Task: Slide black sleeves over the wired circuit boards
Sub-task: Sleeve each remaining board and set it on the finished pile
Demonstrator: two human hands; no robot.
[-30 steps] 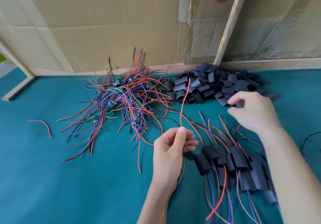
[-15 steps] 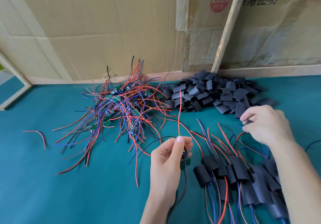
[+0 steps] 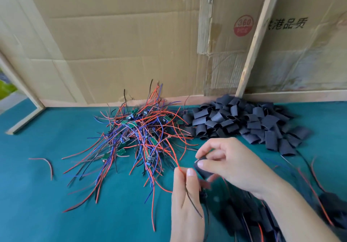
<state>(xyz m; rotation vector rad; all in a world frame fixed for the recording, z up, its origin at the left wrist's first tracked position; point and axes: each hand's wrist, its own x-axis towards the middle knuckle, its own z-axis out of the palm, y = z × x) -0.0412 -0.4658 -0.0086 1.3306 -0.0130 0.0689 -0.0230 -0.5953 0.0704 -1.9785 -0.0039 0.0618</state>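
Right hand [image 3: 231,163] pinches a black sleeve [image 3: 203,170] just above the desk [image 3: 37,194], left hand [image 3: 185,198] grips the wires [image 3: 177,163] of one board right beside it; sleeve looks light, soft and squashable, wires thin and floppy, so best to hold the sleeve by its edges to keep the mouth open and pinch the wires near their tips. The board itself is hidden behind the left hand, sleeve mouth is motion-blurred, finished pile [image 3: 262,221] bottom right is blurred and cut off
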